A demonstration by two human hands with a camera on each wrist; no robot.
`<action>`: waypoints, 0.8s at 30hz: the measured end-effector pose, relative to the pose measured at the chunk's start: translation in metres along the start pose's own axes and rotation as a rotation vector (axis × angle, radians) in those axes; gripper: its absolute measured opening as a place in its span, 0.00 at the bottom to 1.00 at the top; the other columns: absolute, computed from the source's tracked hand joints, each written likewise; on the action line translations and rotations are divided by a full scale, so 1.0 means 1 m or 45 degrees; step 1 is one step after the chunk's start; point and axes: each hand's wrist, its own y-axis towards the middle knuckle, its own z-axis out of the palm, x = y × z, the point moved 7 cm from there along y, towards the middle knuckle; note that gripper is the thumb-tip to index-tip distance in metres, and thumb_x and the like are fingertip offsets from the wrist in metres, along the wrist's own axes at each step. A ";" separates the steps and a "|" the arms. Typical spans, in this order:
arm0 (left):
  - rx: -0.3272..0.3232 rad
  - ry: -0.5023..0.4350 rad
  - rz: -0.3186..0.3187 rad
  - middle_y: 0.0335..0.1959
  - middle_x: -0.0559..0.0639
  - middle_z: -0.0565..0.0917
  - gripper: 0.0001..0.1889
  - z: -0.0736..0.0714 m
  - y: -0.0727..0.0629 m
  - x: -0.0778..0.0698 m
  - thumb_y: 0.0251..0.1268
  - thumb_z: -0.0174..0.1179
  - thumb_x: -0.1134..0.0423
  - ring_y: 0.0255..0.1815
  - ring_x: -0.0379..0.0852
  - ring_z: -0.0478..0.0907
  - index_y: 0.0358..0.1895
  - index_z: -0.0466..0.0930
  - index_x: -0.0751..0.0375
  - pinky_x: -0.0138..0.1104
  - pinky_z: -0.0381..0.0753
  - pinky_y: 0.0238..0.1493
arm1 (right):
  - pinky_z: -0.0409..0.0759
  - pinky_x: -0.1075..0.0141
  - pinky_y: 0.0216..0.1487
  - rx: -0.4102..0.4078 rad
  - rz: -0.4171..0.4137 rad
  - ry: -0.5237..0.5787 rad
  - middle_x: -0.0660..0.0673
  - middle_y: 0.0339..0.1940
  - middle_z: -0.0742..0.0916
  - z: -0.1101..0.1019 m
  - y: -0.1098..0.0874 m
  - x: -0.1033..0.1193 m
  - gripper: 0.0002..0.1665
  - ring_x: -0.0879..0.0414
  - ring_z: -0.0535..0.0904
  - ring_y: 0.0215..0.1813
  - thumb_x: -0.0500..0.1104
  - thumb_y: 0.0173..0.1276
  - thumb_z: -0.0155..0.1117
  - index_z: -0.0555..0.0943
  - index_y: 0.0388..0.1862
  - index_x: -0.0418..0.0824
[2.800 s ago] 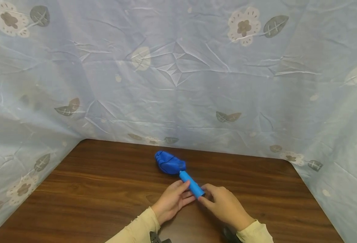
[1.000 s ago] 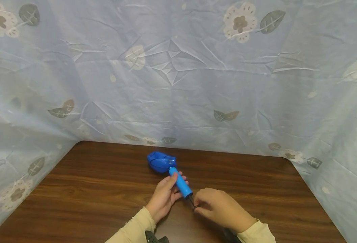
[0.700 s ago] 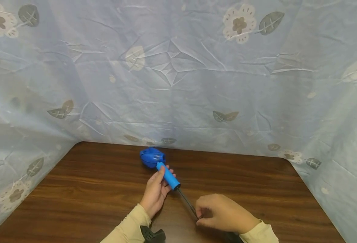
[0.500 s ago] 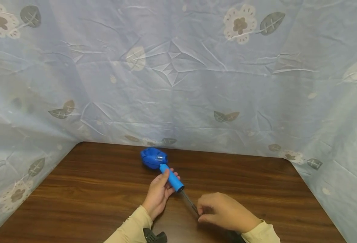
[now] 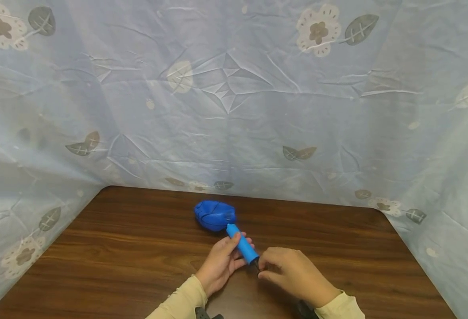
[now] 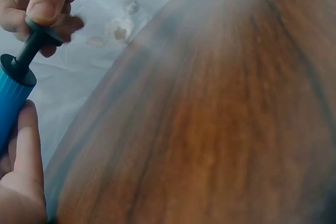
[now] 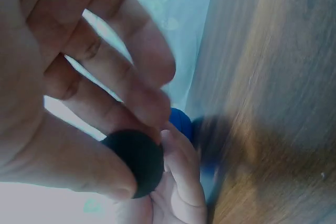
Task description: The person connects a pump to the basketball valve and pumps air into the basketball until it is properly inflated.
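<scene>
A light-blue hand pump [image 5: 243, 246] slants over the table, its barrel gripped by my left hand [image 5: 222, 262] with the thumb on top. At the pump's far tip is a darker blue ball [image 5: 214, 215], limp and creased, with dark lines. My right hand [image 5: 293, 271] pinches the black plunger handle [image 6: 44, 31] between thumb and fingers. In the left wrist view a short stretch of black plunger shows outside the barrel. The right wrist view shows the round end of the handle [image 7: 137, 162] under the thumb, and my left hand beyond. How the tip joins the ball is too small to tell.
The dark wood-grain table [image 5: 138, 239] has rounded far corners. Pale blue floral cloth [image 5: 234, 133] hangs behind it and along both sides. Black wrist devices partly show at both sleeves, at the bottom of the head view.
The plunger rod came far out of the barrel, then went mostly back in. Since half a second ago, pump, ball and left hand have shifted right and nearer my right hand.
</scene>
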 end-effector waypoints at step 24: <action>-0.364 -0.185 0.270 0.60 0.55 0.78 0.35 -0.038 0.000 -0.025 0.83 0.46 0.43 0.61 0.48 0.77 0.73 0.59 0.72 0.36 0.81 0.58 | 0.76 0.73 0.33 0.152 0.048 0.045 0.64 0.33 0.79 -0.001 -0.008 -0.006 0.17 0.71 0.70 0.31 0.41 0.64 0.78 0.77 0.35 0.56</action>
